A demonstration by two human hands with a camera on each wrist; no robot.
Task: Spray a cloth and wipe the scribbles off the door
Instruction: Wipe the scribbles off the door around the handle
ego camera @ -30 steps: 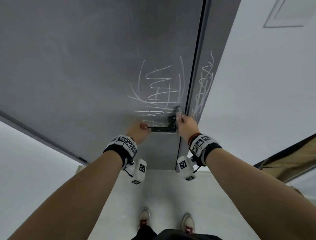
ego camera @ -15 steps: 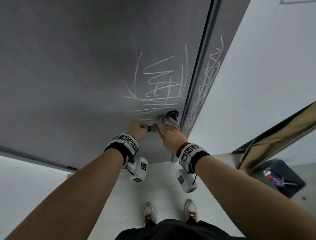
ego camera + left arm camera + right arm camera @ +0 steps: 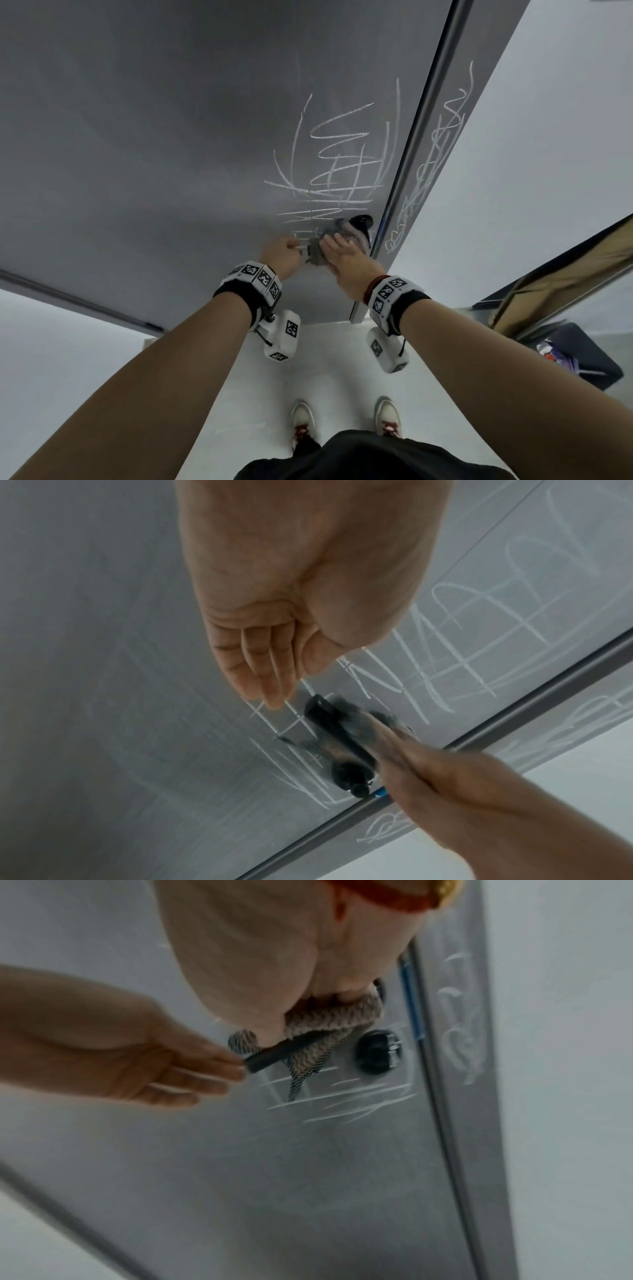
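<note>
White chalk scribbles (image 3: 342, 164) cover the grey door (image 3: 171, 137) above its black lever handle (image 3: 284, 1050), and more run down the door's edge (image 3: 442, 137). My right hand (image 3: 346, 257) presses a grey knitted cloth (image 3: 329, 1015) flat over the handle, fingers straight; the cloth (image 3: 317, 251) drapes over the lever. My left hand (image 3: 281, 253) is just left of it, holding nothing. Its straight fingers (image 3: 212, 1066) are at the lever's free end (image 3: 318, 710). No spray bottle is in view.
A black round lock (image 3: 377, 1051) sits beside the handle near the door's edge. A white wall (image 3: 548, 137) is to the right. A dark bin (image 3: 575, 356) with items stands low right under a brown panel (image 3: 565, 274). My shoes (image 3: 303, 416) are on the pale floor.
My right hand has moved left from the door's edge and spread the cloth over the handle. My left hand has let go of the lever's end and opened.
</note>
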